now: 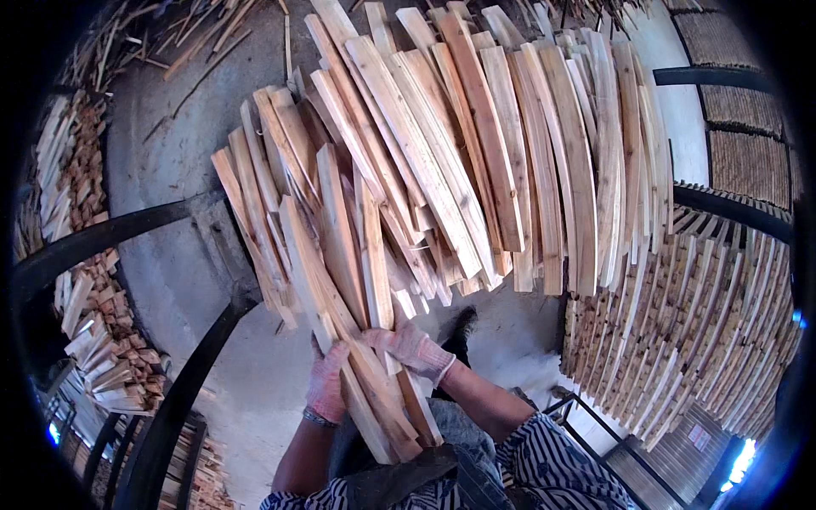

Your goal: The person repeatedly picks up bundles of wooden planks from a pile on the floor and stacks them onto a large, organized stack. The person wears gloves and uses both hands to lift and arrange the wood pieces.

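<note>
- Concrete floor (161, 161) takes up most of the background, grey and dusty, with loose offcuts strewn near the top edge.
- Big pile of wooden strips (484, 161) sits right ahead of the person, pieces lying roughly side by side with ragged ends. I'd lift from it gently, since the strips lean on each other and could slide.
- Neat stacked wood (680, 331) fills the right side, well apart from the hands.
- Curved black bars (183, 382) stick in from the left. Worth minding those when swinging anything long that way.
- Now the handful of strips (374, 399): at least 3 pieces, slanting from the near edge of the pile down toward the person's lap. Ends look staggered at the bottom, so imo a quick tap to even them up would help. Can't tell if the far ends rest on the pile.
- Right hand (414, 350), in a pale pinkish glove, is closed over the handful from its right side.
- Left hand (327, 382), gloved too, grips the left edge a bit lower. Spacing the 2 hands wider would probably stop the long ends drooping.
</note>
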